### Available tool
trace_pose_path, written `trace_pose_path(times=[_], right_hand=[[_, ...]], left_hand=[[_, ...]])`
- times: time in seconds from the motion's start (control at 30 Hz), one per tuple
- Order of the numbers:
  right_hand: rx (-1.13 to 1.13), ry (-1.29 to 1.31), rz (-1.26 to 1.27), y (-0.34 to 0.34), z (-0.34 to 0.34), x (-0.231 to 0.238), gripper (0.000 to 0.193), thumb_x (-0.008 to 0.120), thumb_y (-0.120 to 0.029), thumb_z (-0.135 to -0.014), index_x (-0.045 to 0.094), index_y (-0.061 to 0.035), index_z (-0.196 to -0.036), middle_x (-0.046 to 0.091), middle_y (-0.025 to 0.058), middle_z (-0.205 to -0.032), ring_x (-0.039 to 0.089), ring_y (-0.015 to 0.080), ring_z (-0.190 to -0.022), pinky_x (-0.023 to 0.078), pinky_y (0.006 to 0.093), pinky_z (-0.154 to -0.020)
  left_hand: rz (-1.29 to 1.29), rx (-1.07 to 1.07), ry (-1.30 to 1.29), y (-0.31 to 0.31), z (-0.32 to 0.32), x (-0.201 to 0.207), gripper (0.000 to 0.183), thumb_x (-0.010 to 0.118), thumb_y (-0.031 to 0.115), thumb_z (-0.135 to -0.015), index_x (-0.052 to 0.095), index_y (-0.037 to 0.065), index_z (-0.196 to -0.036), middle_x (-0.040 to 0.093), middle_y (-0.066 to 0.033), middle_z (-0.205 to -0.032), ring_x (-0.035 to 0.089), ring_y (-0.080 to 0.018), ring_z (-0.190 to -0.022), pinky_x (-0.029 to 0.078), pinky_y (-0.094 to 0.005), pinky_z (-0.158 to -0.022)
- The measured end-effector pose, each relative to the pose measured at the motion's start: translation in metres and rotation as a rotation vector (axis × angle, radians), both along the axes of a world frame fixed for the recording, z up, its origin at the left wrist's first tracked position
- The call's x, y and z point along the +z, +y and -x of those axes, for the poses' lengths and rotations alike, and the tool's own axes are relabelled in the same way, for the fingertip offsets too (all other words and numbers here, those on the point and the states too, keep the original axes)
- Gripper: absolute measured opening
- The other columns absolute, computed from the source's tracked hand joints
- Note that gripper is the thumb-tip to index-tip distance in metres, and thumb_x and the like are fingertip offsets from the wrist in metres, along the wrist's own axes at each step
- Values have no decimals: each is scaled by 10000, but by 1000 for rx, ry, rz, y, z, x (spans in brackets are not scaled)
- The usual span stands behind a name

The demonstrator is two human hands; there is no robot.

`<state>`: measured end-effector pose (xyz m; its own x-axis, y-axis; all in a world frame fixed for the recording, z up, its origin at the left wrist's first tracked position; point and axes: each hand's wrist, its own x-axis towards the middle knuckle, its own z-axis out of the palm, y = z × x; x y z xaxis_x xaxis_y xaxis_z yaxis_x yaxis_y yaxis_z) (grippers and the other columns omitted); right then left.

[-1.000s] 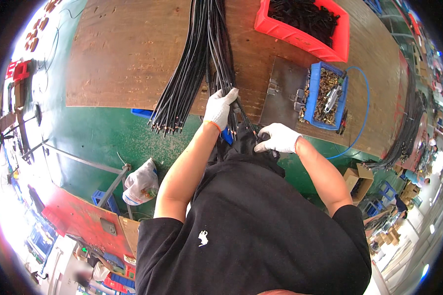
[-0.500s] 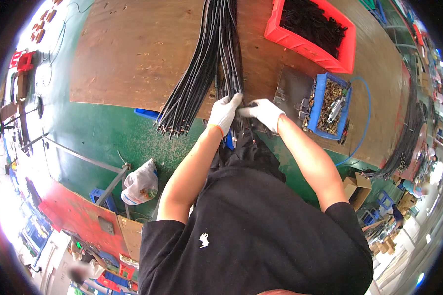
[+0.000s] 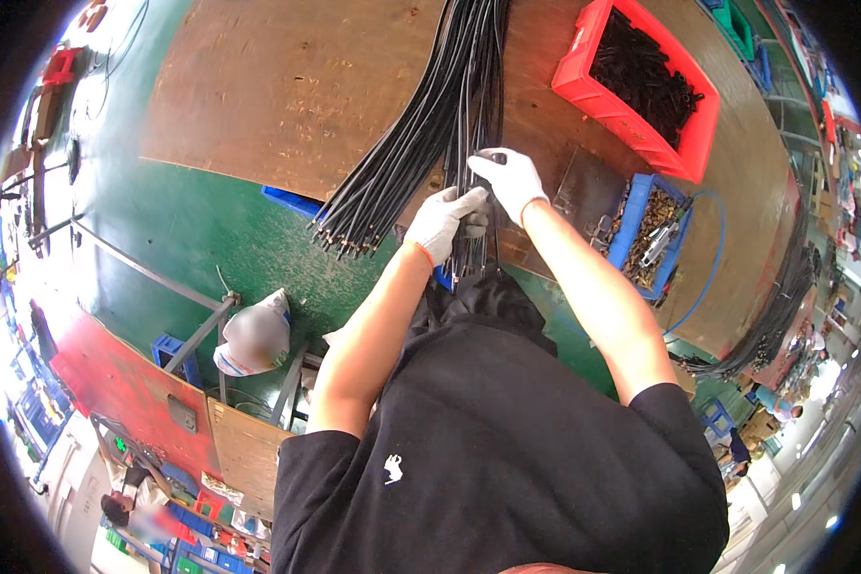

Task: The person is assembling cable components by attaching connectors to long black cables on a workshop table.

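Long black cables (image 3: 407,143) with bare metal ends lie in a thick bundle down the brown wooden table, their ends hanging past its near edge. My left hand (image 3: 442,227), in a white glove, is closed around several cables of the right-hand part of the bundle, just above their ends. Slightly higher and to the right, my gloved right hand (image 3: 512,180) is closed, thumb and fingers together beside the same cables. Whether a cable lies between its fingertips is too small to tell.
Back right on the wooden table (image 3: 258,86) stands a red crate (image 3: 631,129) of black parts. Nearer is a blue bin (image 3: 631,225) of small brass-coloured fittings, with a tool on a blue hose across it. More cables (image 3: 775,316) hang at the far right.
My right hand has moved up along the cables, away from my left hand. My left hand keeps its hold, slightly lower. The whole view has shifted a little.
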<state>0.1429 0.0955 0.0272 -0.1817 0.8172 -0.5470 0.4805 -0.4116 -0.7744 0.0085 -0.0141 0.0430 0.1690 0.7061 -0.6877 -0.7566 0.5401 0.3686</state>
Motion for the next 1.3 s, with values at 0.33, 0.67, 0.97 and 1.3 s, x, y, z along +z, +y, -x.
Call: trace_pose_path(times=[0.33,0.67,0.97,1.3], right_hand=[[-275,632,412,-36,-35,24,305,716,-215,-1017,705,-76,-1288,749,17,-903,670,113,-690,458,258,-553],[121,173,-18,-38,-67,38,294,777,-252,-956,763,-81,-1194,754,22,-948,679,125,-817,543,286,-766],[633,-226,-44,-81,-119,94,423,758,-381,-903,755,-105,-1223,772,176,-1118,745,322,-1026,558,390,-959],[647,-191,87,-111,-141,114,505,800,-416,-874,750,-74,-1242,770,188,-1120,740,314,-1025,552,384,-946]], left_hand=[[12,-26,-196,1,5,-2,139,647,199,-1053,630,72,-1106,656,-11,-862,595,-102,-721,495,-256,-621],[53,19,50,-2,-4,-14,113,623,146,-1066,665,53,-1115,685,-19,-964,646,-142,-811,568,-305,-699],[-48,-110,209,11,-12,14,191,753,177,-981,719,33,-1103,721,-12,-920,668,-103,-729,550,-279,-649],[-71,-4,291,5,-40,7,133,716,173,-1021,708,48,-1067,698,-18,-915,588,-92,-714,531,-275,-653]])
